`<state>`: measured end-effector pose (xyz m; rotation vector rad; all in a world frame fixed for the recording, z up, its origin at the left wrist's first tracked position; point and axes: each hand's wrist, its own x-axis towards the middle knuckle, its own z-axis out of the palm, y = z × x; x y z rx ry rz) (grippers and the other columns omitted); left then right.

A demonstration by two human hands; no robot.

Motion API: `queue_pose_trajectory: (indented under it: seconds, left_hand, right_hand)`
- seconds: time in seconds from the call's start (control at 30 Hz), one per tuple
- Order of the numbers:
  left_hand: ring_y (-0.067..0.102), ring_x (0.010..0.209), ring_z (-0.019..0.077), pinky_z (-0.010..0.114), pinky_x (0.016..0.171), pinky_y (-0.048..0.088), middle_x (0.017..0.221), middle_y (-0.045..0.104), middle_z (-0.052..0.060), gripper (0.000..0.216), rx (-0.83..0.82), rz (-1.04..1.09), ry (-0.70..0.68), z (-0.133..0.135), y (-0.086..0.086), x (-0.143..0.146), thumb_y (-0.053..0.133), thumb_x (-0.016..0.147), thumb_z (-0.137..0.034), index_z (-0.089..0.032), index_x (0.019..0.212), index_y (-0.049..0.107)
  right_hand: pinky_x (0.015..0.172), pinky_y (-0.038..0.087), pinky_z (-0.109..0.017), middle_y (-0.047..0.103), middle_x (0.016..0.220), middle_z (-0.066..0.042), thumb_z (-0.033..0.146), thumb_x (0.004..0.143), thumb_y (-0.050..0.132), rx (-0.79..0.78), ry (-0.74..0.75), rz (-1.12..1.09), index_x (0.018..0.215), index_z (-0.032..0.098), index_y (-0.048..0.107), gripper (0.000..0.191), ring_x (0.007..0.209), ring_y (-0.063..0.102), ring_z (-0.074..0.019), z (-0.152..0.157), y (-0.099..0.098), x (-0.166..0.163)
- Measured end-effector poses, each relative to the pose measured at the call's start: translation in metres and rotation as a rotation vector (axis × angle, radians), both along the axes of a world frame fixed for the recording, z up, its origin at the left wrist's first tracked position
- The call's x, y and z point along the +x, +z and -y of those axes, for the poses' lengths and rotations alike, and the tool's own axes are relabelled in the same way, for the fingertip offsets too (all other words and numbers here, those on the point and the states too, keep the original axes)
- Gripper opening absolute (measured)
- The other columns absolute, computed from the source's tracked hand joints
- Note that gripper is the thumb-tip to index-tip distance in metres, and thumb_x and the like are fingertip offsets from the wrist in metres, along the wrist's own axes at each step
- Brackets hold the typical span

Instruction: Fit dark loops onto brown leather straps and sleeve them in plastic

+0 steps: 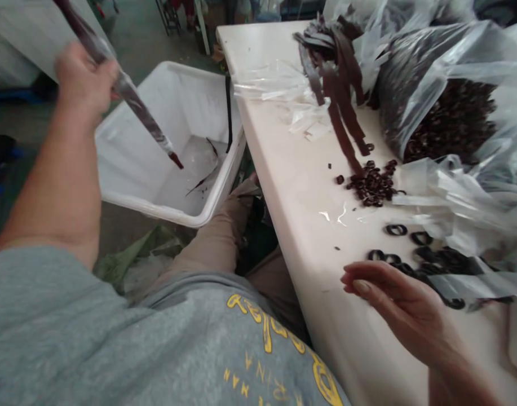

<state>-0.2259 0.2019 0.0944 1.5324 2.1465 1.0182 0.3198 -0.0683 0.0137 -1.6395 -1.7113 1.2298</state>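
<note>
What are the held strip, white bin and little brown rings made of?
Strip in the left hand: brown, perhaps rubber, seemingly sleeved in clear plastic, judging by pale glints. Bin: probably moulded plastic, dull white, with smoothly rounded corners. Rings: perhaps rubber or plastic; their small highlights suggest a slight gloss.

The tub stands at the upper left, beside the table. On the table, at the right, the loose rings lie before the bag.
</note>
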Motion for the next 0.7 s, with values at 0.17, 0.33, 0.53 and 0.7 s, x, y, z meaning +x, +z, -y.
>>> queue_pose_trajectory:
  seconds: [0.17,0.33,0.53,0.7]
  left_hand:
    - [0.052,0.127,0.0322,0.049,0.101,0.044,0.146,0.047,0.020,0.080,-0.127,-0.345,-0.296,0.054,-0.109,0.066,0.059,0.087,-0.046,-0.004,0.148,0.027]
    - [0.045,0.135,0.0295,0.045,0.113,0.036,0.145,0.049,0.018,0.061,-0.141,-0.445,-0.548,0.132,-0.168,0.111,0.055,0.090,-0.043,-0.009,0.139,0.045]
    - [0.059,0.117,0.0320,0.046,0.099,0.048,0.141,0.052,0.018,0.057,-0.176,-0.675,-0.657,0.172,-0.170,0.112,0.058,0.089,-0.037,-0.019,0.142,0.048]
    - [0.064,0.108,0.0295,0.043,0.093,0.052,0.134,0.057,0.018,0.043,-0.061,-0.741,-0.699,0.173,-0.174,0.107,0.048,0.094,-0.028,-0.022,0.135,0.058]
  right_hand:
    - [0.067,0.060,-0.027,0.074,0.087,-0.007,0.045,0.092,0.058,0.023,0.093,0.060,0.103,0.023,0.067,0.026,0.074,0.073,-0.0200,-0.002,0.001,-0.009]
    - [0.065,0.059,-0.025,0.075,0.085,-0.006,0.043,0.092,0.056,0.045,0.139,0.104,0.098,0.023,0.068,0.023,0.073,0.073,-0.0195,-0.006,0.006,-0.014]
    - [0.064,0.060,-0.024,0.075,0.084,-0.006,0.044,0.090,0.059,0.052,0.146,0.091,0.096,0.025,0.071,0.023,0.073,0.073,-0.0201,-0.004,0.004,-0.018]
    - [0.066,0.061,-0.025,0.075,0.085,-0.006,0.045,0.091,0.056,0.018,0.129,0.051,0.096,0.023,0.070,0.026,0.075,0.073,-0.0201,-0.002,0.004,-0.026]
